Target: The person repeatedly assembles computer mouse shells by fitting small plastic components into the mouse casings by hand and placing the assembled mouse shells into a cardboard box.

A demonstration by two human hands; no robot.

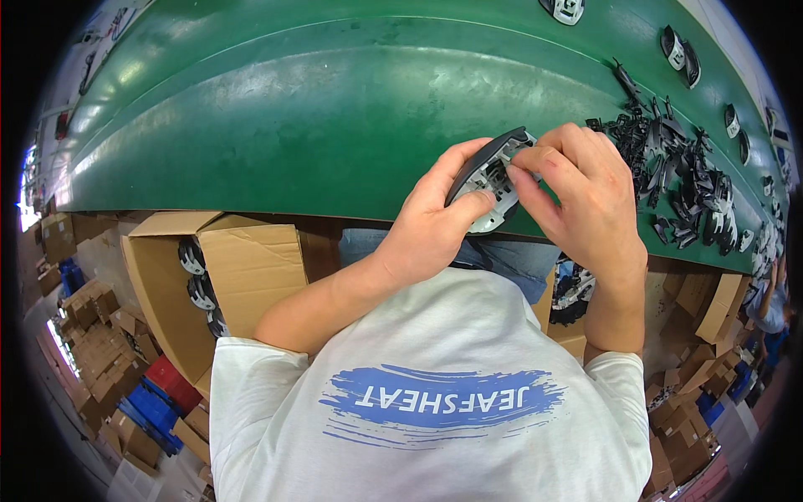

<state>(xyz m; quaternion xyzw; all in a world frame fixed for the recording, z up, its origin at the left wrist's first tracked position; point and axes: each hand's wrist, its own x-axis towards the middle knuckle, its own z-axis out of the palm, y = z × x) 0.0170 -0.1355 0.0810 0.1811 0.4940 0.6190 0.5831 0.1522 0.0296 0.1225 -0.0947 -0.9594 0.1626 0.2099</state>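
My left hand (437,219) is closed around a curved plastic housing (495,186), black outside and light grey with moulded ribs inside. The housing is tilted above the near edge of the green table, its inner side facing my right hand. At its upper right end, my right hand (581,191) has thumb and forefinger pinched together at the ribbed inside. Whatever lies between those fingertips is too small and covered to make out. Right of that hand, a heap of thin black plastic parts (657,146) lies on the table.
The green table (276,125) spans the view ahead. Grey-and-black housings (682,57) lie at its far right, more (718,222) beside the heap. An open cardboard box (251,272) with similar housings stands at my left; another box (570,335) is at my right.
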